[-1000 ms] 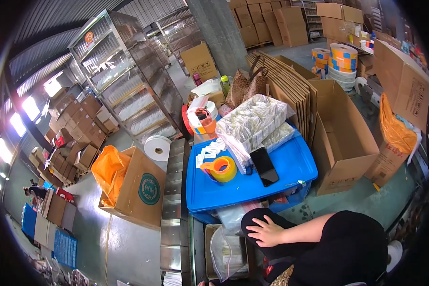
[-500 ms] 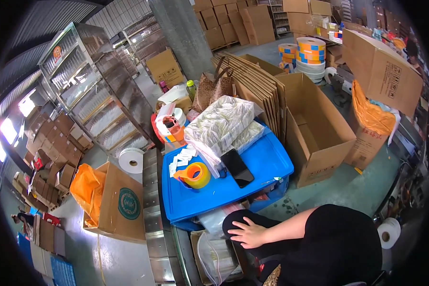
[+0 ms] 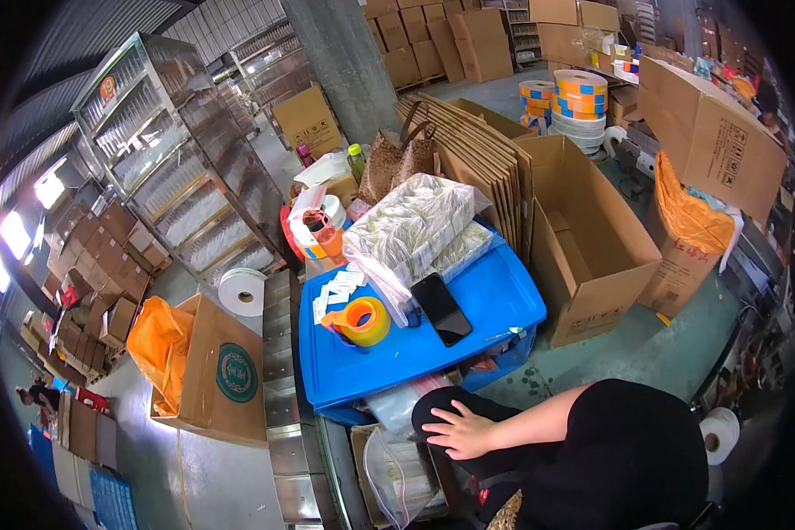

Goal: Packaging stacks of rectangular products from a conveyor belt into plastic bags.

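My right hand [image 3: 458,430] lies with its fingers spread on my black-clad knee and holds nothing. My left hand is out of sight. Just beyond the knee stands a blue plastic bin with a flat lid [image 3: 397,364]. On that lid are a black phone [image 3: 442,309], a yellow tape roll in an orange dispenser [image 3: 364,321] and several small white slips [image 3: 334,293]. Behind them lie clear plastic packs [image 3: 415,221] of pale, thin items, stacked on each other. Below the lid's near edge, a clear zip bag [image 3: 396,477] sits in a small carton.
An open carton [image 3: 583,247] stands right of the bin, beside flattened cardboard sheets [image 3: 477,159]. To the left are a metal strip [image 3: 284,397], a carton with an orange bag [image 3: 208,371], a white roll [image 3: 241,291] and tall shelving [image 3: 190,168]. Another white roll [image 3: 721,435] lies at right.
The view has shifted very slightly. My right hand stays on the knee, and the things on the bin lid keep their places.
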Demonstrator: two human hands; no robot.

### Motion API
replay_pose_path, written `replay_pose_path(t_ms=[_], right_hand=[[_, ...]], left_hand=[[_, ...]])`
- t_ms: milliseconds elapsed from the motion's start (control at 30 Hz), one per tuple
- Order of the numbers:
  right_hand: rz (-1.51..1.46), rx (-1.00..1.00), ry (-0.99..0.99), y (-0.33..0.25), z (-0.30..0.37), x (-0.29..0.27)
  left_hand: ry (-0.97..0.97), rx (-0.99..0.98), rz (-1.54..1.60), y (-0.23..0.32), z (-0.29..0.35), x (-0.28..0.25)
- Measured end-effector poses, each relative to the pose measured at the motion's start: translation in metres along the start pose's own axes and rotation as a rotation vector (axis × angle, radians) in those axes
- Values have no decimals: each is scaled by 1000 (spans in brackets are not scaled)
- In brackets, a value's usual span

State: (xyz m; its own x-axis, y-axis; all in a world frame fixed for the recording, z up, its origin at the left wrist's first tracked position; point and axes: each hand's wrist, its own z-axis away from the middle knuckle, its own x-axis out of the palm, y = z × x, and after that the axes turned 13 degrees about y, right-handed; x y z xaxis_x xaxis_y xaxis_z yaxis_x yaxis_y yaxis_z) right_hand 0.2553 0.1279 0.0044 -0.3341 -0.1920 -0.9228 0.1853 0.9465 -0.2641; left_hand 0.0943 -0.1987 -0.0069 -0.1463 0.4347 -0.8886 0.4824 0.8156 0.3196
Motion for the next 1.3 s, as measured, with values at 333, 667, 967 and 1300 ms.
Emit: replay_pose_path(t_ms=[333, 667, 967, 1300], right_hand=[[-3, 10, -13, 0, -1, -3], [-6, 11, -37, 0, 0, -5], [-9, 4, -13, 0, -1, 0], [-20, 10, 75, -2, 3, 7]], left_hand=[[-31, 25, -66, 6, -2, -7], [21, 26, -33, 15, -1, -13], [16, 24, 5, -1, 0, -1], [-192, -133, -234, 18, -5, -21]])
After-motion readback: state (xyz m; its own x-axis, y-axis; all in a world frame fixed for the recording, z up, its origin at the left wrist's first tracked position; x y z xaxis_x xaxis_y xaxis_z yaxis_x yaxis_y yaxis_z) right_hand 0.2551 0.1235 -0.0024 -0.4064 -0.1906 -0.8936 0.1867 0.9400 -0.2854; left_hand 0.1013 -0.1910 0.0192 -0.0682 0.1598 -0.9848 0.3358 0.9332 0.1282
